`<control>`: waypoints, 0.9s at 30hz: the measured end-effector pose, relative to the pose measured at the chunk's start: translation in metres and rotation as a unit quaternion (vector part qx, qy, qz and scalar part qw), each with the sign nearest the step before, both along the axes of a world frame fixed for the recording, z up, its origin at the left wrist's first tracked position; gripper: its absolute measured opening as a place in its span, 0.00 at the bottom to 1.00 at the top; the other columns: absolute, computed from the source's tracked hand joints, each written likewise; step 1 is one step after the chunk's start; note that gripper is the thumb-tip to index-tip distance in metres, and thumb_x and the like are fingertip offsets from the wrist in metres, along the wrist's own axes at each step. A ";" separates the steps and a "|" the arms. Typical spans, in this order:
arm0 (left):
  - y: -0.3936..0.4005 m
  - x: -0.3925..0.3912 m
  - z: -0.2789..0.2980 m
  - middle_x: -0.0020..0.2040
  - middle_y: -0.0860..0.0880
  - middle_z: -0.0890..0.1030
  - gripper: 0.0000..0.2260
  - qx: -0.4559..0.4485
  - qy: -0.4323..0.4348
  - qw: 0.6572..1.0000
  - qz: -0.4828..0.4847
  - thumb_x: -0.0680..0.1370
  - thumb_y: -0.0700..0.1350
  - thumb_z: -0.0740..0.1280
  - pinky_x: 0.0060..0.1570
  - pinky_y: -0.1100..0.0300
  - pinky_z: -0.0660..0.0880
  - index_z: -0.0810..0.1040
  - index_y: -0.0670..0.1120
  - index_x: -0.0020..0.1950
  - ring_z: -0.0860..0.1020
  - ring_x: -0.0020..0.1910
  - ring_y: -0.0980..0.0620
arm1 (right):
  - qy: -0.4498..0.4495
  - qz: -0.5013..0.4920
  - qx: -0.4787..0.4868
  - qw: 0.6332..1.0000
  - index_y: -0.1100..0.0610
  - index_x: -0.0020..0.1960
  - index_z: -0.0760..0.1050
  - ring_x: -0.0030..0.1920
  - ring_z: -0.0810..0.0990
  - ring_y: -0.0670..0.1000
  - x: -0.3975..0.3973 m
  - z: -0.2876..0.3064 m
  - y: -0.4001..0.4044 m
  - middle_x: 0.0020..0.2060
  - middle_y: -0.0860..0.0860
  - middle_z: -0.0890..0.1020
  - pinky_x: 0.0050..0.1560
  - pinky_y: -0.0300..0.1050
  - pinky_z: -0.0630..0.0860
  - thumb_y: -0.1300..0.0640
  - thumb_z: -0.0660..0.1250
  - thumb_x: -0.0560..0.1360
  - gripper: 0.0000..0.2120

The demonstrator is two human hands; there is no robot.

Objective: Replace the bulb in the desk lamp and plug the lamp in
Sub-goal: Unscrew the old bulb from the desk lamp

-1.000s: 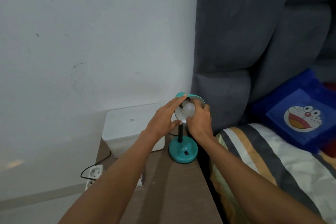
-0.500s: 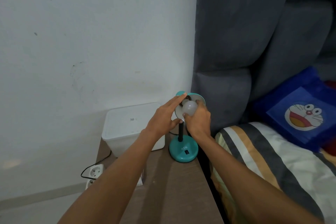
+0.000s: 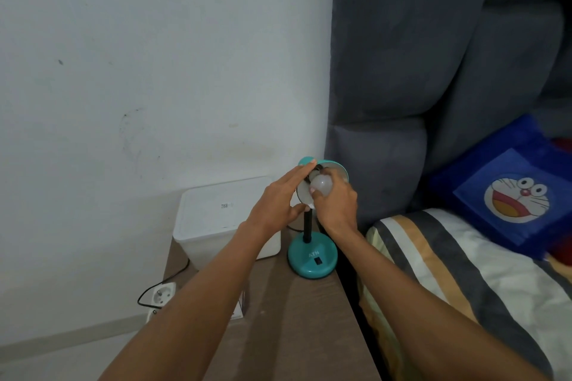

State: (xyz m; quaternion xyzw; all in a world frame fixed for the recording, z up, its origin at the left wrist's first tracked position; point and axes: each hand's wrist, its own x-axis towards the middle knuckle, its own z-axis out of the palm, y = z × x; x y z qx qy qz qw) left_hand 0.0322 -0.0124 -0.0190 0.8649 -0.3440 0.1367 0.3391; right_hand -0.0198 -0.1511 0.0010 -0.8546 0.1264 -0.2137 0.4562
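Evidently, in the single head view, a white bulb (image 3: 322,189) is being gripped by the fingers of the right hand (image 3: 335,206), which is closed around it at the mouth of the teal lamp shade (image 3: 339,169); whether it is being screwed in or out cannot be told. The shade is being steadied by the left hand (image 3: 277,204), whose fingers are being laid flat and extended against its left rim, probably so that the head is being kept from turning with the bulb. The lamp base (image 3: 312,258) is being left standing on the wooden bedside table (image 3: 297,334), just beside a white box (image 3: 223,219). A white socket strip (image 3: 162,294) is lying on the floor below the table's left edge, presumably being kept within reach for plugging in.
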 end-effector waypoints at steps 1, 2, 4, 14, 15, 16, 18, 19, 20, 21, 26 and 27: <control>0.000 0.000 0.000 0.79 0.51 0.68 0.46 0.001 -0.002 1.000 0.002 0.71 0.37 0.79 0.69 0.48 0.74 0.59 0.57 0.82 0.70 0.76 0.51 | 0.004 -0.006 -0.017 1.000 0.52 0.71 0.69 0.61 0.78 0.58 0.000 -0.001 0.001 0.64 0.57 0.77 0.60 0.52 0.76 0.58 0.73 0.74 0.27; 0.000 0.000 0.001 0.79 0.51 0.68 0.46 0.001 -0.003 1.000 0.003 0.71 0.38 0.79 0.69 0.47 0.74 0.59 0.58 0.81 0.69 0.76 0.51 | 0.010 -0.014 -0.025 1.000 0.54 0.73 0.67 0.62 0.77 0.59 0.000 -0.002 0.002 0.65 0.57 0.76 0.61 0.53 0.77 0.59 0.74 0.74 0.30; 0.000 0.000 0.001 0.79 0.51 0.68 0.46 0.001 -0.002 1.000 0.001 0.71 0.38 0.79 0.69 0.48 0.74 0.59 0.57 0.82 0.69 0.76 0.50 | 0.023 -0.025 -0.019 0.999 0.56 0.74 0.66 0.62 0.78 0.59 0.000 -0.003 0.002 0.64 0.58 0.76 0.61 0.54 0.77 0.60 0.74 0.73 0.32; 0.000 -0.002 0.002 0.78 0.50 0.69 0.45 -0.011 -0.004 1.000 -0.002 0.71 0.36 0.79 0.70 0.48 0.74 0.60 0.54 0.82 0.70 0.76 0.50 | 0.024 -0.024 0.213 0.976 0.49 0.62 0.74 0.53 0.80 0.53 0.005 0.008 -0.004 0.54 0.50 0.78 0.51 0.50 0.82 0.54 0.75 0.71 0.21; -0.001 -0.002 0.002 0.78 0.50 0.68 0.45 -0.009 -0.004 1.000 -0.001 0.71 0.36 0.79 0.70 0.48 0.74 0.60 0.54 0.82 0.70 0.75 0.50 | 0.017 -0.024 0.199 0.979 0.49 0.61 0.74 0.53 0.80 0.53 0.006 0.008 -0.004 0.53 0.50 0.78 0.53 0.50 0.81 0.53 0.75 0.72 0.20; -0.001 -0.002 0.002 0.78 0.50 0.68 0.45 -0.008 -0.002 1.000 -0.001 0.71 0.36 0.79 0.69 0.48 0.74 0.60 0.54 0.82 0.70 0.76 0.50 | 0.014 -0.021 0.175 0.984 0.50 0.62 0.74 0.53 0.79 0.52 0.006 0.008 -0.004 0.53 0.50 0.78 0.54 0.48 0.80 0.53 0.75 0.72 0.20; -0.001 -0.002 0.002 0.79 0.51 0.68 0.46 -0.007 0.003 1.000 -0.001 0.71 0.36 0.79 0.70 0.47 0.74 0.60 0.55 0.82 0.69 0.76 0.50 | 0.015 -0.020 0.130 0.991 0.52 0.66 0.72 0.53 0.78 0.52 0.006 0.007 -0.003 0.54 0.50 0.78 0.53 0.47 0.78 0.56 0.75 0.72 0.24; -0.001 -0.002 0.003 0.79 0.51 0.68 0.46 -0.006 0.004 1.000 -0.001 0.71 0.36 0.79 0.70 0.47 0.74 0.59 0.56 0.82 0.69 0.76 0.50 | 0.021 -0.026 0.116 0.993 0.54 0.67 0.72 0.54 0.79 0.53 0.006 0.006 -0.003 0.55 0.51 0.79 0.54 0.48 0.79 0.57 0.76 0.72 0.26; -0.001 -0.002 0.003 0.79 0.51 0.68 0.46 -0.004 0.005 1.000 -0.001 0.71 0.37 0.79 0.70 0.47 0.73 0.59 0.56 0.82 0.68 0.76 0.50 | 0.028 -0.032 0.107 0.993 0.55 0.66 0.72 0.54 0.80 0.55 0.005 0.006 -0.003 0.55 0.53 0.80 0.54 0.50 0.79 0.57 0.76 0.71 0.26; -0.001 -0.002 0.003 0.79 0.51 0.68 0.46 -0.003 0.005 1.000 -0.002 0.70 0.37 0.79 0.70 0.47 0.73 0.59 0.56 0.82 0.68 0.76 0.50 | 0.034 -0.036 0.098 0.994 0.57 0.65 0.73 0.55 0.80 0.57 0.005 0.005 -0.003 0.55 0.55 0.81 0.53 0.50 0.79 0.57 0.76 0.71 0.25; 0.000 -0.002 0.003 0.79 0.52 0.68 0.45 -0.008 0.003 1.000 -0.001 0.71 0.36 0.79 0.70 0.48 0.74 0.60 0.55 0.82 0.69 0.76 0.51 | 0.053 -0.026 0.113 0.992 0.51 0.66 0.71 0.52 0.77 0.54 0.005 0.008 -0.004 0.55 0.53 0.76 0.49 0.47 0.79 0.60 0.74 0.72 0.25; -0.001 -0.002 0.002 0.79 0.52 0.68 0.45 -0.007 0.003 1.000 -0.001 0.71 0.36 0.79 0.69 0.48 0.74 0.60 0.55 0.82 0.69 0.75 0.51 | 0.050 -0.022 0.120 0.991 0.49 0.66 0.70 0.53 0.77 0.54 0.006 0.007 -0.003 0.55 0.52 0.76 0.50 0.50 0.81 0.62 0.74 0.72 0.26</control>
